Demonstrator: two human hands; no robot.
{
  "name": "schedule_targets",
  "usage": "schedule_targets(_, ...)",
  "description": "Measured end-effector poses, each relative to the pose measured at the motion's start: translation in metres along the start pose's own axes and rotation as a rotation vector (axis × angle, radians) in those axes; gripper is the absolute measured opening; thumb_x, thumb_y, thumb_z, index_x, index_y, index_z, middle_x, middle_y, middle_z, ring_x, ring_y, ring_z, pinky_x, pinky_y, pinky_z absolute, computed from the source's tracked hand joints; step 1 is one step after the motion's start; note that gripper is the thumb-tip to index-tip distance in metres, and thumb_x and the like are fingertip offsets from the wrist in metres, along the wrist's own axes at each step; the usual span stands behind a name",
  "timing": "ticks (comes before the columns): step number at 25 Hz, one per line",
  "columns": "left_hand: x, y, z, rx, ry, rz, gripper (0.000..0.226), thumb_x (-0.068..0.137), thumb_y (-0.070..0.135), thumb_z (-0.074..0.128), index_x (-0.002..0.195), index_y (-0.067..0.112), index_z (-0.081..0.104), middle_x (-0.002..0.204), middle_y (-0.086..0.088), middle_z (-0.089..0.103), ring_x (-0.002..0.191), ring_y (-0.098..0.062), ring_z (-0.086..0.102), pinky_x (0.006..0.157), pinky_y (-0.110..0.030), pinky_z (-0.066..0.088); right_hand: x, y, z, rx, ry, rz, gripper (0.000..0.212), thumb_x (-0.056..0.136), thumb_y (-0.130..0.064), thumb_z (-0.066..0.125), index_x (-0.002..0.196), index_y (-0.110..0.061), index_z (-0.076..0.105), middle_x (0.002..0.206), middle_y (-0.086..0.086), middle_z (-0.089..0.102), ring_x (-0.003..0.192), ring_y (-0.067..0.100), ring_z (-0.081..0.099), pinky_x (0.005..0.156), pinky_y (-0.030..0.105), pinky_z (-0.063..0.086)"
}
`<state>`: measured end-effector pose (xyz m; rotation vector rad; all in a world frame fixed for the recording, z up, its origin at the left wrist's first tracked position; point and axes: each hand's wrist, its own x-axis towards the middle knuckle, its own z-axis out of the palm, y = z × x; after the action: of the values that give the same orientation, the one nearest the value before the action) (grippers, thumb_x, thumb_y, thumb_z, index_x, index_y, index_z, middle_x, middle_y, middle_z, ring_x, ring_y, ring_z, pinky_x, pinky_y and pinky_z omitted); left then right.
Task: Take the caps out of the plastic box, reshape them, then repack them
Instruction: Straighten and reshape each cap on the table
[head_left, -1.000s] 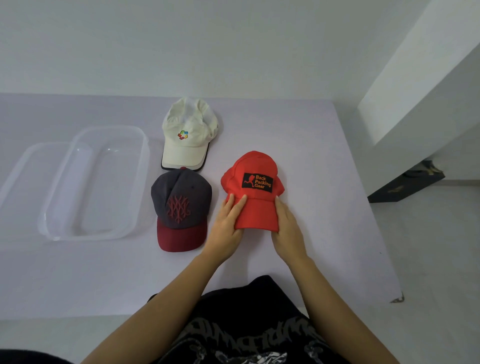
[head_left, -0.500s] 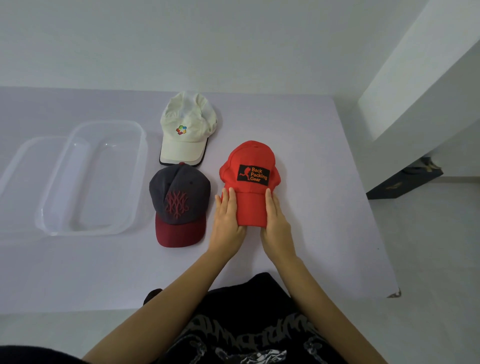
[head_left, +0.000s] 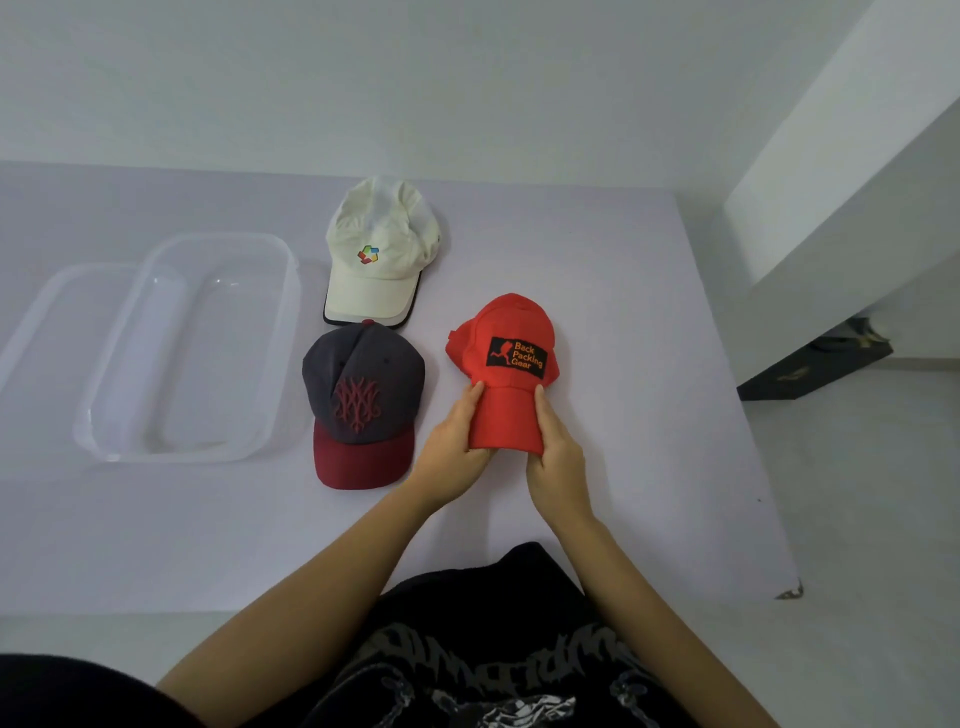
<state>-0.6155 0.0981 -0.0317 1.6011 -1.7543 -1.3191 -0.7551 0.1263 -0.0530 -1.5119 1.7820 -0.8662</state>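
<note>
A red cap (head_left: 506, 415) with a black "Back Packing Gear" patch lies on the table in front of me. My left hand (head_left: 454, 444) grips the left side of its brim and my right hand (head_left: 558, 452) grips the right side, squeezing the brim narrow between them. Left of it sits a grey cap (head_left: 363, 400) with a dark red brim. A white cap (head_left: 382, 254) with a small coloured logo lies behind that. The clear plastic box (head_left: 283, 332) stands at the left with nothing in it.
A clear lid (head_left: 31, 322) lies partly under the box's left side. The white table (head_left: 649, 415) ends at the right, with its corner (head_left: 789, 590) near me. A dark flat object (head_left: 815, 366) lies on the floor beyond that edge.
Both hands have pressed the red cap's brim inward, so it looks narrower and more curved. The cap's crown has lifted and tilted slightly.
</note>
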Motion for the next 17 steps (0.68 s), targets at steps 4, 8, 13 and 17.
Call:
schedule_targets(4, 0.003, -0.008, -0.008, 0.047, 0.040, -0.002, 0.079, 0.090, 0.024, 0.056, 0.150, 0.018, 0.005, 0.159, -0.007, 0.010, 0.146, -0.023, 0.014, 0.118, -0.042, 0.020, -0.001, 0.000, -0.001, -0.002, -0.031, -0.080, 0.070, 0.088, 0.007, 0.042, 0.147, -0.021, 0.016, 0.151, 0.010, 0.034, 0.136, 0.025, 0.038, 0.111, 0.039, 0.035)
schedule_targets(8, -0.001, -0.002, -0.012, -0.249, 0.059, -0.038, 0.076, 0.090, 0.030, 0.060, 0.149, 0.028, 0.012, 0.154, 0.001, 0.029, 0.136, -0.014, 0.037, 0.112, -0.036, 0.033, 0.000, -0.011, 0.002, 0.107, -0.008, -0.095, 0.068, 0.088, -0.003, 0.040, 0.144, -0.029, 0.011, 0.146, 0.011, 0.042, 0.129, 0.024, 0.047, 0.108, 0.034, 0.038)
schedule_targets(13, -0.007, 0.015, -0.001, -0.529, 0.036, -0.089, 0.071, 0.084, 0.040, 0.060, 0.145, 0.028, 0.025, 0.138, 0.006, 0.045, 0.116, 0.000, 0.049, 0.090, -0.013, 0.039, 0.005, -0.026, 0.003, 0.218, 0.042, -0.014, 0.067, 0.093, 0.004, 0.045, 0.139, -0.034, 0.014, 0.124, 0.005, 0.055, 0.106, 0.016, 0.056, 0.101, 0.026, 0.043)
schedule_targets(17, -0.006, 0.014, -0.012, -0.382, 0.044, -0.040, 0.076, 0.086, 0.030, 0.064, 0.147, 0.026, 0.020, 0.141, 0.009, 0.038, 0.120, -0.004, 0.046, 0.097, -0.020, 0.038, 0.004, -0.017, -0.002, 0.138, 0.060, -0.114, 0.072, 0.086, 0.010, 0.042, 0.143, -0.028, 0.019, 0.143, 0.011, 0.044, 0.127, 0.022, 0.048, 0.107, 0.034, 0.039)
